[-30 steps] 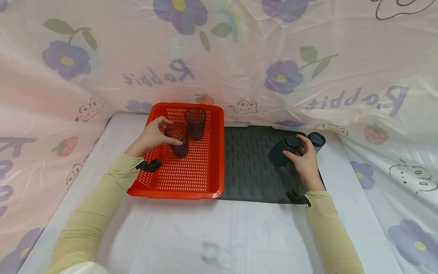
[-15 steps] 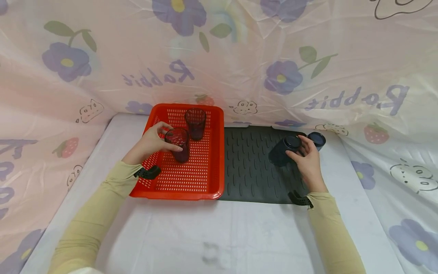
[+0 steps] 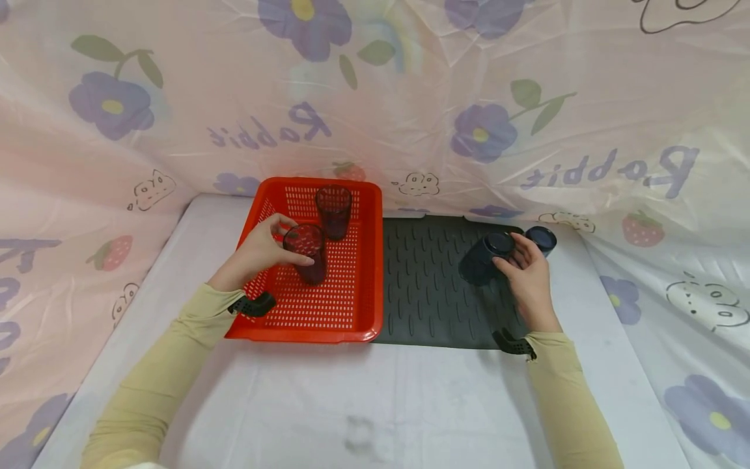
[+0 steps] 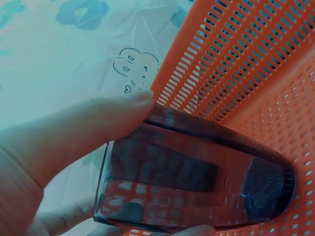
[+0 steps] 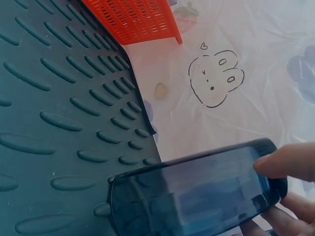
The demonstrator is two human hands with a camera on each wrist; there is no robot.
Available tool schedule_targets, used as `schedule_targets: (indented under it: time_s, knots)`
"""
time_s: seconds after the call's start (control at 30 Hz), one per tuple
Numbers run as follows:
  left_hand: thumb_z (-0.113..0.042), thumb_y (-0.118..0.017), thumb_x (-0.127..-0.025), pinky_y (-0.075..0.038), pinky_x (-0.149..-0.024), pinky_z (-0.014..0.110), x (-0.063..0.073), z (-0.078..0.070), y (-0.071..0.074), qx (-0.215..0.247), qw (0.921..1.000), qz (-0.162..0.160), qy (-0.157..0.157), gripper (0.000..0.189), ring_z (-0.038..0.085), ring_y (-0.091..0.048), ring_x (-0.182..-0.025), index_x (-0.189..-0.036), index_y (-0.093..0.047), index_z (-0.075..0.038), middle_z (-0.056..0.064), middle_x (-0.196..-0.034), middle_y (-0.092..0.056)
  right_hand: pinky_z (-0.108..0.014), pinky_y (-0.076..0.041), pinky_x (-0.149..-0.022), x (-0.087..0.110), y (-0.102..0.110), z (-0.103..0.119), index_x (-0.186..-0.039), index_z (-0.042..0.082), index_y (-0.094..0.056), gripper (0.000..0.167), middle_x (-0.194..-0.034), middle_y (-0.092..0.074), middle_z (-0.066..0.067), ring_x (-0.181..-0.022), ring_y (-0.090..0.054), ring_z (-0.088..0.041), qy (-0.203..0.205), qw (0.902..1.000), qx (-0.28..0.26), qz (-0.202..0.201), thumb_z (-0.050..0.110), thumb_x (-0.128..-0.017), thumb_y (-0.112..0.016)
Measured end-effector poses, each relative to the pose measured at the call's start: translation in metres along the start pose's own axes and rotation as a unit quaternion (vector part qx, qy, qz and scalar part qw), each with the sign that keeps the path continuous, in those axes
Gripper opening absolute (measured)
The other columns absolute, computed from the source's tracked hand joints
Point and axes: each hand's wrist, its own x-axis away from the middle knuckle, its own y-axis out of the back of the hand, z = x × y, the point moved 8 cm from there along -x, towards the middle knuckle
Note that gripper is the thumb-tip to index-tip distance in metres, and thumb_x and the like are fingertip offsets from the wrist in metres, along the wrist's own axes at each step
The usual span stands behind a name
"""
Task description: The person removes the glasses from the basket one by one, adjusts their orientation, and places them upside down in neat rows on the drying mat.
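Note:
My left hand (image 3: 258, 254) grips a dark tinted drinking glass (image 3: 314, 264) near its rim, thumb on one side and fingers on the other. This glass stands mouth up inside the red plastic basket (image 3: 377, 280), its base at or close to the perforated floor. Behind it in the basket is a second tinted glass (image 3: 335, 218), also upright. Over the black ridged mat (image 3: 422, 286), my right hand (image 3: 530, 280) pinches another dark glass (image 5: 197, 191) by its base end. That one is upside down, its mouth against the mat.
Another upside-down dark glass (image 3: 542, 239) stands just behind my right hand at the mat's far right corner. The basket's right side adjoins the mat on a white-covered table (image 3: 293, 404). A printed cloth curtain (image 3: 398, 117) hangs close behind and along both sides.
My left hand has brought its glass a little nearer to me within the basket, away from the second glass. The right hand and its glass have hardly moved.

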Motion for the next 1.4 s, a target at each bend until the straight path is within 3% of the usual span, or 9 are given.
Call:
schedule_targets:
  time_s: [0.23,0.43,0.6,1.0,1.23,1.4]
  knots:
    - [-0.022,-0.091,-0.064,-0.054,-0.078,0.048,0.005,0.0,-0.004,0.027,0.9996,0.001,0.001,0.085,0.03,-0.06,-0.088,-0.131,-0.041,-0.005,0.019,-0.118,-0.044,-0.029,-0.037,-0.104,0.004,0.003,0.007,-0.145,0.009,-0.037,0.063,-0.147,-0.039,-0.014,-0.13,-0.042,-0.026,0.007,0.9998,-0.017,-0.007,0.0,-0.09,-0.064]
    - [-0.021,-0.091,-0.065,-0.055,-0.076,0.042,0.009,-0.001,-0.005,0.043,0.9991,-0.002,0.005,0.084,0.029,-0.061,-0.083,-0.131,-0.041,-0.006,0.02,-0.121,-0.042,-0.016,-0.043,-0.093,0.006,0.006,0.012,-0.144,0.011,-0.039,0.061,-0.144,-0.042,-0.015,-0.126,-0.046,-0.025,0.006,0.9995,-0.026,-0.015,-0.001,-0.089,-0.064]
    - [-0.02,-0.09,-0.065,-0.056,-0.075,0.04,0.013,-0.006,-0.003,0.064,0.9979,-0.009,-0.006,0.084,0.029,-0.062,-0.083,-0.131,-0.041,-0.006,0.021,-0.122,-0.041,-0.014,-0.044,-0.089,0.008,0.007,0.013,-0.143,0.013,-0.04,0.061,-0.144,-0.043,-0.015,-0.126,-0.046,-0.026,0.003,0.9991,-0.038,-0.016,-0.002,-0.089,-0.064]
    - [-0.009,-0.087,-0.069,-0.054,-0.068,0.029,0.027,-0.028,0.009,0.158,0.9845,-0.054,-0.052,0.075,0.026,-0.062,-0.088,-0.128,-0.042,-0.008,0.015,-0.12,-0.048,-0.014,-0.044,-0.09,0.009,0.009,0.016,-0.144,0.012,-0.039,0.062,-0.145,-0.04,-0.016,-0.129,-0.042,-0.028,0.006,0.9995,-0.031,-0.007,0.0,-0.089,-0.065]
    - [-0.003,-0.084,-0.071,-0.057,-0.071,0.037,0.033,-0.041,0.011,0.233,0.9697,-0.051,-0.054,0.074,0.024,-0.063,-0.085,-0.13,-0.039,-0.009,0.014,-0.12,-0.043,-0.031,-0.041,-0.101,0.014,0.009,0.02,-0.145,0.015,-0.039,0.06,-0.145,-0.041,-0.012,-0.131,-0.041,-0.027,0.007,1.0,-0.001,-0.004,0.006,-0.091,-0.064]
    - [-0.003,-0.083,-0.072,-0.056,-0.075,0.04,0.035,-0.05,0.01,0.25,0.9648,-0.051,-0.065,0.073,0.024,-0.062,-0.086,-0.129,-0.039,-0.01,0.014,-0.12,-0.043,-0.035,-0.04,-0.103,0.016,0.009,0.022,-0.145,0.015,-0.038,0.058,-0.145,-0.041,-0.012,-0.131,-0.041,-0.027,0.011,0.9999,0.011,0.0,0.009,-0.093,-0.063]
